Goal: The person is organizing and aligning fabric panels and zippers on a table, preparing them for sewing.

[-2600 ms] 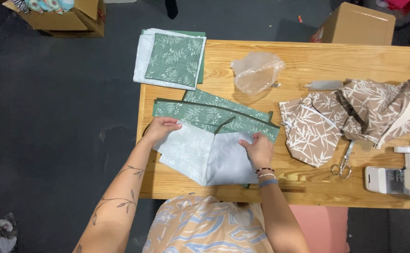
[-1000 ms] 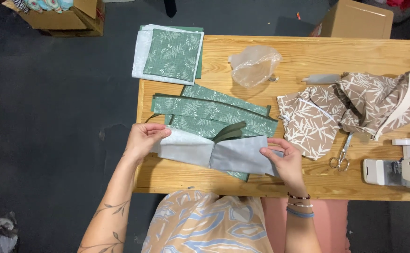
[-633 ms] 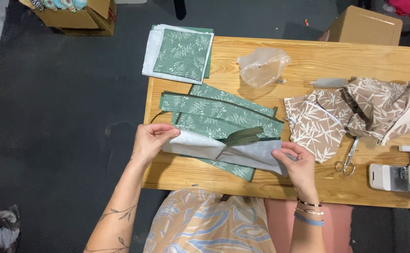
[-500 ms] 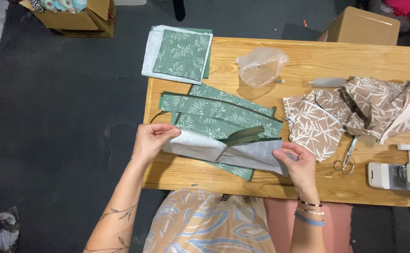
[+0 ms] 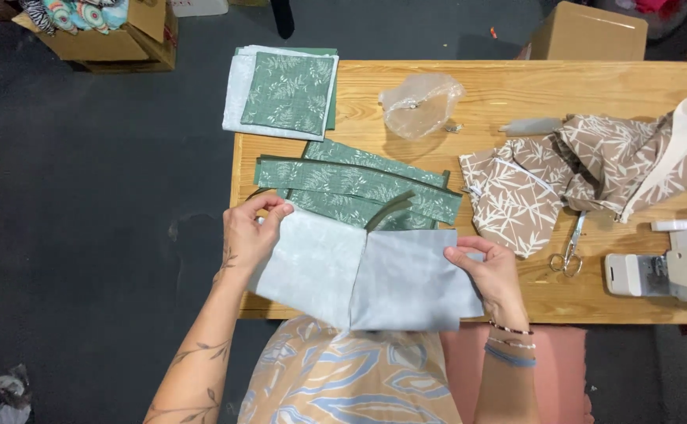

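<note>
Fabric in hand: I hold a pale grey-blue fabric piece (image 5: 367,279), matte and smooth, two squarish panels joined at a centre seam, spread flat over the near edge of the wooden table (image 5: 516,102) and hanging partly past it toward my lap.

Left hand: my left hand (image 5: 250,232) pinches the panel's upper left corner between thumb and fingers.

Right hand: my right hand (image 5: 491,275) grips the right edge, thumb on top, fingers curled under; beaded bracelets (image 5: 510,344) sit at the wrist.

Just behind: long green strips (image 5: 359,184) printed with pale leaves lie stacked at a slant, touching the panel's top edge; a dark green strap (image 5: 390,210) curves out between them.

Far left corner: a folded stack of squares (image 5: 284,93), green leaf print over light cloth, overhangs the table edge.

Centre back: a crumpled clear plastic bag (image 5: 420,102).

Right side: rumpled tan fabric (image 5: 587,169) with white bamboo print and a cream band; metal scissors (image 5: 569,245) lie beside it, near a white sewing machine (image 5: 673,263).

Floor: dark, with cardboard boxes (image 5: 111,35) holding patterned cloth.
</note>
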